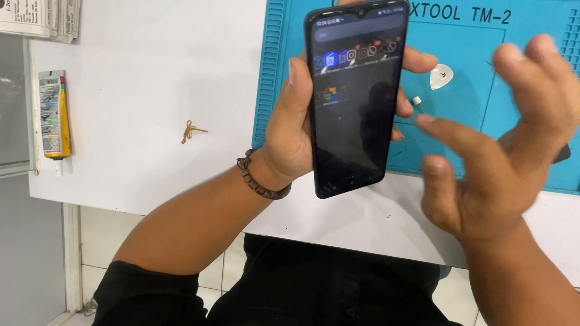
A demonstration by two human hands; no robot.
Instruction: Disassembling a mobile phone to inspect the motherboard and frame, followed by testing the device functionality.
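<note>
So I've got the phone (pixel 353 97) in my left hand (pixel 292 130), held upright over the near edge of the blue work mat (pixel 471 106), a bit above the white counter (pixel 155 76). My left fingers (pixel 420 59) are wrapped around the back with the tips poking out on the right edge and my thumb running up the left edge, so that hand is closed on it. The screen is lit, dark background with a row of small app icons near the top and a few more below. My right hand (pixel 502 148) is off to the right of the phone, not touching it, fingers spread wide and loose, holding nothing, kinda blurry in the shot. Behind it on the mat there's a white pick (pixel 441 76) and a tiny white bit (pixel 416 101) just beside the phone's right edge. Beaded bracelet (pixel 260 180) on my left wrist. Over on the left side of the counter there's a little orange-brown knotted thread (pixel 191 131), a yellow glue tube (pixel 54 114) near the edge, and some folded papers (pixel 30 0) at the far corner.
</note>
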